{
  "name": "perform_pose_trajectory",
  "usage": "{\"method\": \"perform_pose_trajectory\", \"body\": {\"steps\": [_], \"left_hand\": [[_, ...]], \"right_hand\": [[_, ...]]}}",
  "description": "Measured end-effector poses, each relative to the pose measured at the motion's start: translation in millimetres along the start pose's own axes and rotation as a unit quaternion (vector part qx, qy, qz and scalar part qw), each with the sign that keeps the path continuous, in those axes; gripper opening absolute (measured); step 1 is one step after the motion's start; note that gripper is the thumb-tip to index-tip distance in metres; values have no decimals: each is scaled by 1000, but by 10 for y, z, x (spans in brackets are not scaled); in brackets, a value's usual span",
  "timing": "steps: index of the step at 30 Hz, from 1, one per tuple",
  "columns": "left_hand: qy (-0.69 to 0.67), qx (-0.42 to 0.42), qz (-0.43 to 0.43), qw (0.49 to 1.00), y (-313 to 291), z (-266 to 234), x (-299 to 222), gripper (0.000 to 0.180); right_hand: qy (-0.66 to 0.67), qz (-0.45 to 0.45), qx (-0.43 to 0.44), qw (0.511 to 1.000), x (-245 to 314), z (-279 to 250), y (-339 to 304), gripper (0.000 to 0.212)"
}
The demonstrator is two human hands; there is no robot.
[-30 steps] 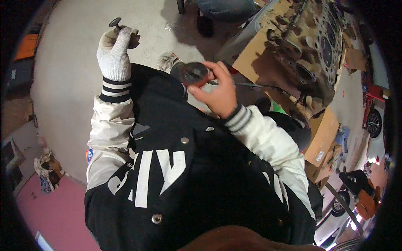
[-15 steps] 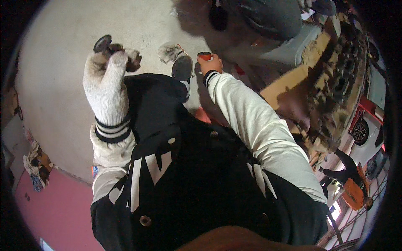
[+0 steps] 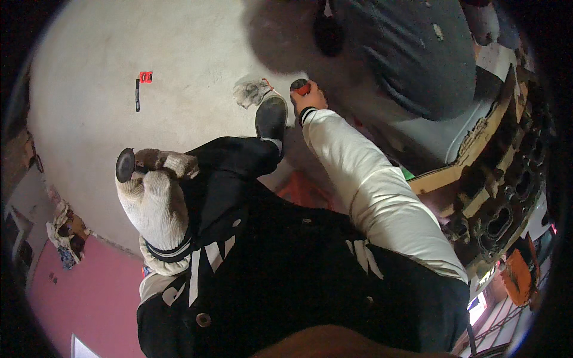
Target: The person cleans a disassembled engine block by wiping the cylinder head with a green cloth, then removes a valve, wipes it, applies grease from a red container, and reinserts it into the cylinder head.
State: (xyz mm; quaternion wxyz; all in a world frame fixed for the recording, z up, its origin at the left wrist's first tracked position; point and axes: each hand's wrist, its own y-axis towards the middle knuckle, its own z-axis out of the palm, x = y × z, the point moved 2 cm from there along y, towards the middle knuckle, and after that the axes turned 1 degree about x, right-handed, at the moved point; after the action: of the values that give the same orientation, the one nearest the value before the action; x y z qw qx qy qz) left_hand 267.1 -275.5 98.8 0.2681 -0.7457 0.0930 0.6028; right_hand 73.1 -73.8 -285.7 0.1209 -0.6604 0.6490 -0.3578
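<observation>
My left hand (image 3: 156, 200), in a white knitted glove with soiled fingers, is closed beside my bent leg. It grips a small dark part with a round, disc-shaped head (image 3: 125, 165) that sticks out on the left; the rest is hidden in the fingers. My bare right hand (image 3: 315, 97) reaches out past my shoe and is wrapped round a red and black round-ended thing (image 3: 302, 88). Its lower part is hidden by the hand. A crumpled grey-white cloth or glove (image 3: 250, 91) lies on the floor left of this hand, by my shoe (image 3: 271, 119).
A person in dark trousers (image 3: 412, 59) is close by at upper right. Dark metal engine-like parts (image 3: 507, 209) and cardboard (image 3: 439, 179) line the right side. On the pale floor (image 3: 191, 48) lie a black pen-like stick (image 3: 137, 95) and a small red piece (image 3: 145, 77).
My left hand has come down toward my body with the dark part, uncovering the black stick and red piece. The right hand keeps its hold; the view has shifted.
</observation>
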Motion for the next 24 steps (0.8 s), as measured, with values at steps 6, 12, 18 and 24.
{"method": "perform_pose_trajectory", "body": {"steps": [6,12,18,24], "left_hand": [[-31,24,13,999,-20,42,-31,27],[-104,86,100,986,-186,181,-169,25],[-218,139,204,944,-361,543,-221,14],[-211,208,212,931,-516,1220,-204,12]], "right_hand": [[-62,128,-16,990,-62,104,-264,105],[74,121,-99,985,402,77,-1102,109],[277,-100,25,955,774,-493,-2226,85],[230,-357,77,902,-399,-1655,-2989,95]]}}
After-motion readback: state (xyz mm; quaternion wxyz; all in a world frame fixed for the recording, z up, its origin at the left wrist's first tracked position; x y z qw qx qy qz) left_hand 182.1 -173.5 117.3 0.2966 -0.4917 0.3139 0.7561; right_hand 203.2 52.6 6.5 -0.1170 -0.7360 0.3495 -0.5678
